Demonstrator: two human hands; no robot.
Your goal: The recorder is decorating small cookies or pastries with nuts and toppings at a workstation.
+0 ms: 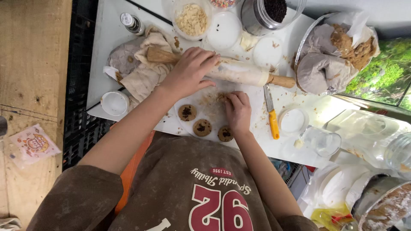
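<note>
My left hand (190, 70) lies over a wooden rolling pin (244, 75) that rests across the white work board (107, 38), with its fingers curled around the barrel. My right hand (238, 110) is just below the pin. Its fingertips press on a small piece of brown dough (221, 96) on a floury round patch. Three round cookies topped with dark chips sit in a row near me: one at the left (187, 112), one in the middle (202, 127), and one by my right wrist (225, 134).
A yellow-handled knife (271, 114) lies right of my right hand. At the back stand a bowl of sliced almonds (192, 19) and a jar of chocolate chips (267, 13). A metal bowl with dough and cloth (329, 55) is at right. A crumpled cloth (143, 70) is at left.
</note>
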